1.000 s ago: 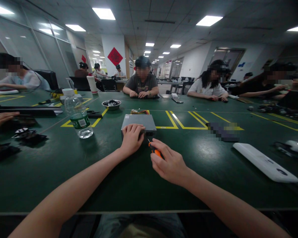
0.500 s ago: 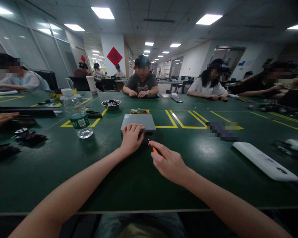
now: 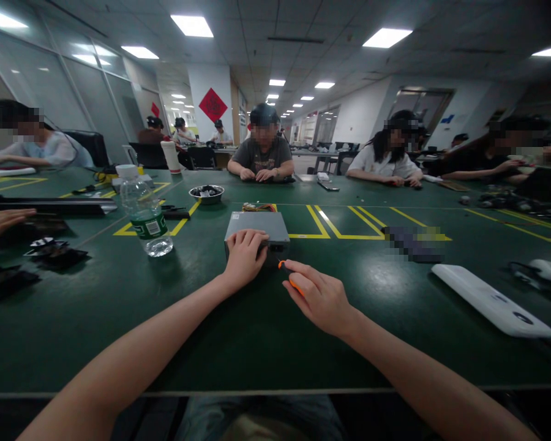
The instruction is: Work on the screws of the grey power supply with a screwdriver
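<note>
A grey metal computer power supply [image 3: 270,225] sits on the green table in front of me, its bundle of coloured wires [image 3: 259,207] at the far side. My left hand [image 3: 245,254] grips its left front part, fingers over the top and thumb on the front face. In my right hand [image 3: 321,297] is a screwdriver [image 3: 296,285] with an orange and black handle, fingers closed around it. Its tip points toward the front lower right of the power supply; whether it touches is too dark to tell.
A water bottle [image 3: 150,226] stands left of the power supply, and a metal bowl [image 3: 206,195] with dark parts lies beyond. To the right are a white oblong device [image 3: 491,300] and a pixelated dark item [image 3: 413,245]. Several people sit around the table; a co-worker's hand [image 3: 4,224] shows at left.
My right hand has shifted slightly right with the screwdriver, whose handle now shows at a different angle. My left hand stays on the power supply.
</note>
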Demonstrator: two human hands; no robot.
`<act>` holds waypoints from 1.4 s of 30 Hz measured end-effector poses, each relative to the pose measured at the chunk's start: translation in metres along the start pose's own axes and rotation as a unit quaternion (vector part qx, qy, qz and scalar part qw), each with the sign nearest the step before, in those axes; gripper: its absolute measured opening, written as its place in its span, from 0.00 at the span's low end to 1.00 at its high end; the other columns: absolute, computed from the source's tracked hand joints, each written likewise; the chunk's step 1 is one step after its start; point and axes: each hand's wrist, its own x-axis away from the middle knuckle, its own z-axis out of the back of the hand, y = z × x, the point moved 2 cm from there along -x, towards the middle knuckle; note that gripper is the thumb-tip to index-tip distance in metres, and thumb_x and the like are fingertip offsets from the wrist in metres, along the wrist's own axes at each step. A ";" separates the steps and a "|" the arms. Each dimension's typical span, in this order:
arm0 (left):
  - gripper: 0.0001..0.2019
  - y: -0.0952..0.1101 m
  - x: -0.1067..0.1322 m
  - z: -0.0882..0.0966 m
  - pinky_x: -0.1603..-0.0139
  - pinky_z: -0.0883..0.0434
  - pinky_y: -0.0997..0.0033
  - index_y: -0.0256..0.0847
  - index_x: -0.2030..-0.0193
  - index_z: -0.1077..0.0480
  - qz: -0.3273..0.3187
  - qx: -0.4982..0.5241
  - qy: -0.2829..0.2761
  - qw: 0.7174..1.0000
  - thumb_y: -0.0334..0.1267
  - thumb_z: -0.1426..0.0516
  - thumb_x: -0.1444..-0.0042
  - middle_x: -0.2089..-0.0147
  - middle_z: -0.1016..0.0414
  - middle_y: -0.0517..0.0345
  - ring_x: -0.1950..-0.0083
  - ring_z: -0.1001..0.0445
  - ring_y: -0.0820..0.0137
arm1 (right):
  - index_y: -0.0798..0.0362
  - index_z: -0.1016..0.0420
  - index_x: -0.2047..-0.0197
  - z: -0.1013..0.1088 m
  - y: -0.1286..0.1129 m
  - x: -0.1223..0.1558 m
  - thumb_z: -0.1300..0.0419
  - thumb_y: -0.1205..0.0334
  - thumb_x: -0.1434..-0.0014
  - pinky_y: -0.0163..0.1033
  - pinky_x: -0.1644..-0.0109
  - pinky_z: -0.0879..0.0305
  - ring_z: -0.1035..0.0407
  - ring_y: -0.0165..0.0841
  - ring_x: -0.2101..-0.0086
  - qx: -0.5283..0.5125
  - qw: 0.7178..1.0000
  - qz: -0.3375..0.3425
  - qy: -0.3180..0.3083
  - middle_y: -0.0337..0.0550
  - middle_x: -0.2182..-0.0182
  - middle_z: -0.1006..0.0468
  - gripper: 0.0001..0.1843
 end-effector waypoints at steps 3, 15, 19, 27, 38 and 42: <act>0.10 0.000 0.000 0.000 0.50 0.47 0.58 0.43 0.55 0.34 -0.002 0.000 0.000 1.000 0.35 0.47 0.44 0.50 0.30 0.56 0.48 0.39 0.63 | 0.54 0.41 0.58 0.005 0.003 0.000 0.45 0.70 0.45 0.34 0.64 0.31 0.27 0.31 0.63 -0.026 0.999 -0.005 0.027 0.51 0.61 0.23 0.12; 0.16 0.005 0.018 0.006 0.48 0.48 0.56 0.42 0.47 0.37 -0.127 -0.052 0.017 0.990 0.34 0.51 0.43 0.46 0.36 0.49 0.45 0.42 0.59 | 0.52 0.39 0.60 0.017 0.021 0.006 0.44 0.70 0.49 0.35 0.66 0.33 0.27 0.30 0.68 -0.040 0.996 -0.049 0.063 0.45 0.66 0.22 0.12; 0.15 0.016 0.023 0.004 0.56 0.44 0.59 0.41 0.50 0.34 -0.195 -0.061 -0.044 0.978 0.34 0.51 0.43 0.57 0.32 0.51 0.55 0.38 0.63 | 0.52 0.38 0.59 0.016 0.026 0.008 0.44 0.69 0.48 0.36 0.65 0.33 0.27 0.31 0.67 -0.024 0.995 -0.068 0.062 0.46 0.65 0.22 0.12; 0.19 0.018 0.021 -0.003 0.61 0.37 0.64 0.36 0.43 0.41 -0.160 -0.051 -0.111 0.980 0.36 0.55 0.40 0.59 0.33 0.50 0.59 0.36 0.65 | 0.53 0.38 0.59 0.014 0.028 0.009 0.44 0.69 0.49 0.35 0.65 0.33 0.27 0.31 0.66 -0.024 0.996 -0.069 0.060 0.45 0.64 0.22 0.13; 0.21 0.015 0.023 -0.010 0.59 0.32 0.70 0.39 0.40 0.47 -0.094 0.017 -0.142 0.985 0.38 0.56 0.40 0.58 0.33 0.53 0.60 0.30 0.69 | 0.53 0.39 0.58 0.015 0.027 0.008 0.44 0.70 0.48 0.36 0.66 0.33 0.27 0.32 0.67 -0.010 0.996 -0.068 0.052 0.47 0.64 0.23 0.13; 0.21 0.015 0.024 -0.010 0.61 0.32 0.70 0.37 0.40 0.47 -0.082 0.049 -0.152 0.984 0.36 0.55 0.40 0.59 0.33 0.53 0.62 0.30 0.70 | 0.54 0.39 0.59 0.014 0.028 0.007 0.43 0.71 0.49 0.36 0.66 0.34 0.27 0.33 0.67 -0.001 0.997 -0.063 0.054 0.48 0.64 0.23 0.14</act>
